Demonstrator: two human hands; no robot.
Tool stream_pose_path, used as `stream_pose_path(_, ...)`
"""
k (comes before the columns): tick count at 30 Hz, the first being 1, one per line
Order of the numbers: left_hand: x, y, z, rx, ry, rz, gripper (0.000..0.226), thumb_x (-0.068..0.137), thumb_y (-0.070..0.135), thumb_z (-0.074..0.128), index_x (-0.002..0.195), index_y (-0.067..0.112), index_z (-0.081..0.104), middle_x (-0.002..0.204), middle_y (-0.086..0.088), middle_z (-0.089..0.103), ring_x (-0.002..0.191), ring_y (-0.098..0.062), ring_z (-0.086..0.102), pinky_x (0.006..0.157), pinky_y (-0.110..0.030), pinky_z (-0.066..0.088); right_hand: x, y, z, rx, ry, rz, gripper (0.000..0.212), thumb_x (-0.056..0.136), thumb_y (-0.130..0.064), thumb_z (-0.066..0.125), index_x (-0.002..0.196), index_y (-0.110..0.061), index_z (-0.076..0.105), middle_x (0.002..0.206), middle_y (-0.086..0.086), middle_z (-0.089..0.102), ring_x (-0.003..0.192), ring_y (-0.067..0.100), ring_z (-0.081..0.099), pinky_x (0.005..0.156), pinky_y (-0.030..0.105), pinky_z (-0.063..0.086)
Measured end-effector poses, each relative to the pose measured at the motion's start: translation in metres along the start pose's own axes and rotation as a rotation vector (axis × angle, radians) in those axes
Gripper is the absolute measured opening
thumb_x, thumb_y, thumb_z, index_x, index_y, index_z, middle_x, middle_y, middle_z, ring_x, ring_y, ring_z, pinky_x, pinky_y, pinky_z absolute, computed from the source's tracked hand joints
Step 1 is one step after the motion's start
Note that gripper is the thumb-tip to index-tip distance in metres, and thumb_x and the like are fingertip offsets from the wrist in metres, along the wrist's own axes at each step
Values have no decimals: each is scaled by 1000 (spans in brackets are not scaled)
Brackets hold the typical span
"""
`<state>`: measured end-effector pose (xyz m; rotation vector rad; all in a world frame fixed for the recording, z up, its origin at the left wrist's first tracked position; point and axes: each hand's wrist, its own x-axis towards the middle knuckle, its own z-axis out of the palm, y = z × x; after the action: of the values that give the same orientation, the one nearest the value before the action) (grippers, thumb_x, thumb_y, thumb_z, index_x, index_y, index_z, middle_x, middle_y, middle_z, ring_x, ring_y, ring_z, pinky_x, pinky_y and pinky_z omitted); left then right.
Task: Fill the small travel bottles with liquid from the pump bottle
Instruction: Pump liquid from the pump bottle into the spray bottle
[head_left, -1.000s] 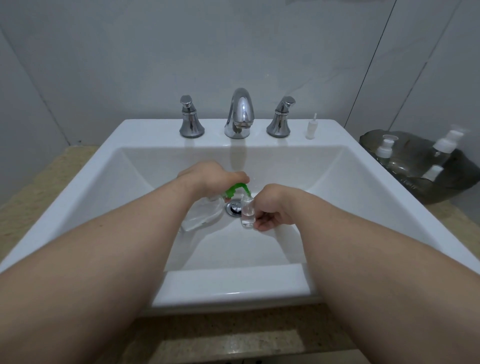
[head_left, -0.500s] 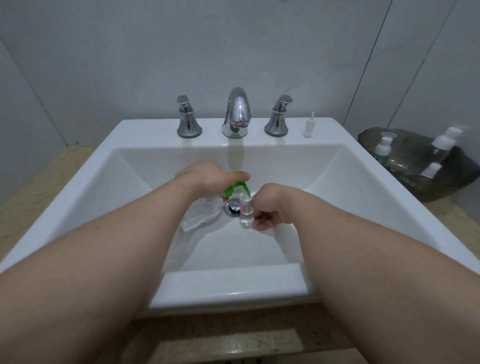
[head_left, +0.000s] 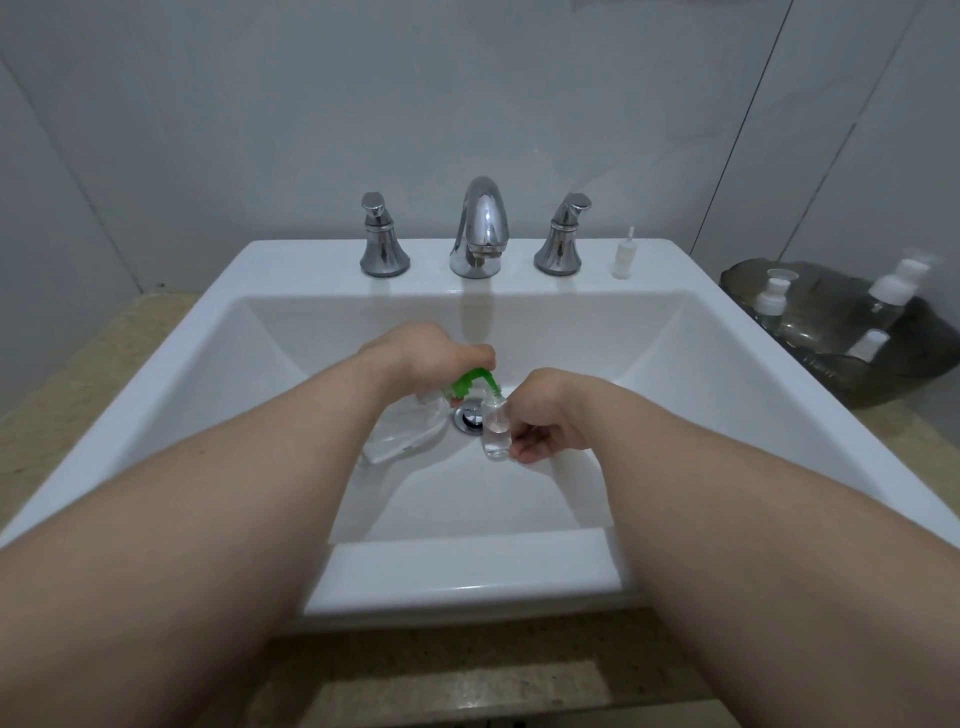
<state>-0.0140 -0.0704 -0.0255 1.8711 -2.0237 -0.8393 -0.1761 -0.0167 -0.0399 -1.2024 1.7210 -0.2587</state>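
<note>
Gripping the pump bottle (head_left: 408, 434) by its green head, the left hand (head_left: 428, 353) aims the spout (head_left: 480, 378) rightward; the right hand (head_left: 553, 415) pinches the upright travel bottle (head_left: 496, 434), mouth just beneath the spout.

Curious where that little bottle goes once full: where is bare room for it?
Bare: the sink ledge left of the left tap handle, the front rim between the forearms, the counter on the left. Crowded: the drain, where left hand and right hand work; the dark tray, holding bottles.

green pump head (head_left: 474, 382) on clear pump bottle (head_left: 405, 434), white sink (head_left: 727, 395), speckled beige counter (head_left: 67, 389).
</note>
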Motion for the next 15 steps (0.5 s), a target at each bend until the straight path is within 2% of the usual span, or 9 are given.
stream_pose_path(4,0,-1,0,-2,8,-9,69,55,81,64,72,15,76,75,-6,77,71,-27,66,85,-40,57,0,1,-2,14,-5,-6,7,100,-1,58,95,1,63,74,12,59,60,20,59,70,35,61)
stream_pose_path(7,-1,-1,0,7,20,-10,74,59,88,66,71,16,75,75,-4,73,75,-26,66,86,-38,55,2,1,-2,10,-4,-9,11,99,-1,58,89,0,62,73,13,59,58,20,59,69,35,59)
stream_pose_path(11,-1,-1,0,11,35,-15,74,62,89,65,73,16,75,78,-4,72,77,-25,66,86,-37,54,-2,1,-2,22,-15,-18,14,99,4,52,102,0,65,79,14,60,60,20,58,70,33,59)
stream_pose_path(13,-1,-1,0,18,41,-20,78,59,91,62,72,16,77,79,-4,75,76,-26,66,87,-38,55,-7,0,-4,11,-37,-38,20,96,9,51,107,1,66,80,13,60,65,21,59,75,33,58)
stream_pose_path(15,0,-2,0,7,43,-24,80,55,93,60,71,16,78,78,-3,77,77,-27,66,90,-40,55,-8,0,-4,-40,-70,-45,32,89,15,54,115,1,66,81,11,61,67,19,60,73,30,57)
